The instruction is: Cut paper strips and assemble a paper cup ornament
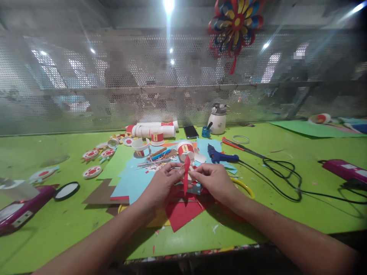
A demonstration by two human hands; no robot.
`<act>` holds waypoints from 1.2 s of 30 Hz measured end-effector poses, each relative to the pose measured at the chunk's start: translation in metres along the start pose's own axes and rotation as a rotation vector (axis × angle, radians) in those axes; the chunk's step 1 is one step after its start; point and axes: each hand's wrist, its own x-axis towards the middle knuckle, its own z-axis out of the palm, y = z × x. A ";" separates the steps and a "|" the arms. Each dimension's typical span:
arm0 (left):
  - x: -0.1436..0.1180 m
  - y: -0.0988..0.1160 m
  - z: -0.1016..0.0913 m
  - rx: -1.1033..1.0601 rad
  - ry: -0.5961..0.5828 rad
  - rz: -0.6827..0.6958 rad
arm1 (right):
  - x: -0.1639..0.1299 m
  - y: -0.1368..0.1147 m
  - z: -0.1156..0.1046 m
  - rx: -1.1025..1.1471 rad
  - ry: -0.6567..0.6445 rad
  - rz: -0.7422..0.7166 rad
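A narrow red paper strip [186, 175] stands upright between my two hands, above the coloured paper sheets. My left hand [166, 179] is closed, thumb and fingers pinching the strip from the left. From the right, my right hand [210, 179] is closed too, its fingertips meeting at the strip's edge. Something pale shows behind the strip, partly hidden by my fingers. Just beyond my hands lies a red-and-white paper cup [185, 149]. Under them are a red sheet [183, 215] and light blue paper [126, 187].
A blue glue gun [222, 156] lies right of my hands, its black cord running right. Paper cups [141, 147], white rolls [153, 131], a phone [190, 132] and a bottle [217, 120] stand or lie behind. Red-dotted discs [92, 172] and a purple power strip [25, 208] are left.
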 end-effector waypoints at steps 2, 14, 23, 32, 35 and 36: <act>0.000 0.001 0.001 -0.008 0.022 0.002 | 0.000 0.000 0.001 -0.035 0.008 -0.030; 0.007 -0.002 -0.003 -0.060 0.094 0.028 | -0.007 0.006 -0.001 -0.188 0.170 -0.235; 0.012 -0.001 -0.009 -0.055 0.159 0.039 | -0.010 -0.003 -0.002 -0.243 0.065 -0.312; 0.010 0.001 -0.008 -0.101 0.132 0.031 | -0.009 -0.005 -0.003 -0.317 -0.038 -0.165; 0.010 0.002 -0.006 -0.106 0.161 0.076 | -0.008 -0.004 -0.001 -0.360 -0.139 -0.077; 0.010 0.002 -0.006 -0.109 0.172 0.100 | -0.009 -0.003 0.000 -0.358 -0.179 -0.055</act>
